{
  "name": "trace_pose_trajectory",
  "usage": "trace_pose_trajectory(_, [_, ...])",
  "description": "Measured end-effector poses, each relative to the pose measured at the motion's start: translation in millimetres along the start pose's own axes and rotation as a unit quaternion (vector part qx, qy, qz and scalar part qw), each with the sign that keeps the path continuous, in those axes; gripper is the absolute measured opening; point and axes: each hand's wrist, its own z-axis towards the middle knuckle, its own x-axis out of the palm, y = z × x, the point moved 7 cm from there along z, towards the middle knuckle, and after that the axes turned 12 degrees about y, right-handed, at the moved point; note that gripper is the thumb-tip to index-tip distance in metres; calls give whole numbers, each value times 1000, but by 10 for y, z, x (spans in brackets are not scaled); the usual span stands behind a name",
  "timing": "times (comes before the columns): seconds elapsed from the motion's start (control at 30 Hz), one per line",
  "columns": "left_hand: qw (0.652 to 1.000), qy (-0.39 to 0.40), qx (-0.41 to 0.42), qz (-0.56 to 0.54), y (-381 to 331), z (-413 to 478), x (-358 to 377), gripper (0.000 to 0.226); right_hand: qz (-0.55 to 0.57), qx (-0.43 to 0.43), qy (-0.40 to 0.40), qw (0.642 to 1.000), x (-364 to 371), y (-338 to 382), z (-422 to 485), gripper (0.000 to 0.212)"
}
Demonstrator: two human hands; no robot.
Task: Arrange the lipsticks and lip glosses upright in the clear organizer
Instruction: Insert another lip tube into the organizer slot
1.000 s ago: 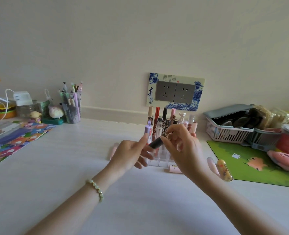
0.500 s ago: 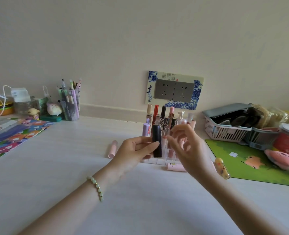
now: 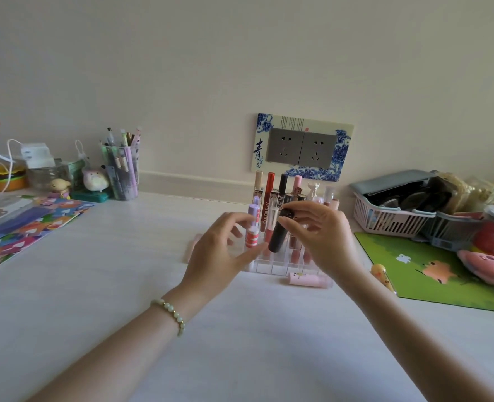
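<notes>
A clear organizer [image 3: 271, 266] stands on the white desk by the wall, with several lipsticks and glosses upright in it, among them a red gloss [image 3: 269, 192]. My right hand [image 3: 321, 239] pinches the top of a black lipstick tube [image 3: 279, 235], which hangs slightly tilted over the organizer's front rows. My left hand [image 3: 222, 256] is just left of the tube, fingers spread and empty, its thumb near the tube's lower end. A pink lipstick [image 3: 309, 279] lies flat in front of the organizer. Another pink tube [image 3: 192, 246] lies behind my left hand, and a yellow tube [image 3: 382, 276] lies to the right.
A green mat [image 3: 431, 274] with a pink plush [image 3: 486, 266] lies at right, behind it a pink basket [image 3: 384, 219]. A pen cup [image 3: 122, 166], small figurines and colourful papers [image 3: 28, 227] are at left. A wall socket plate [image 3: 302, 147] is behind the organizer.
The black tube passed from my left hand to my right hand, which now holds it by the top over the organizer. My left hand let go and opened.
</notes>
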Motion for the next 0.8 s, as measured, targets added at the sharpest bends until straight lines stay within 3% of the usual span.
trace_pose_trajectory(0.2, [993, 29, -110, 16, 378, -29, 142, 54, -33, 27, -20, 999, 119, -181, 42, 28])
trace_pose_trajectory(0.3, [989, 33, -140, 25, 439, -43, 195, 47, -35, 32, -7, 999, 210, -231, 34, 29])
trace_pose_trajectory(0.4, [989, 30, -143, 29, 439, -41, 201, 40, -57, 38, 7, 998, 275, -258, 14, 31])
trace_pose_trajectory(0.8, [990, 13, -141, 19, 472, -46, 183, 47, -127, 54, 18, 990, 359, -250, -20, 19])
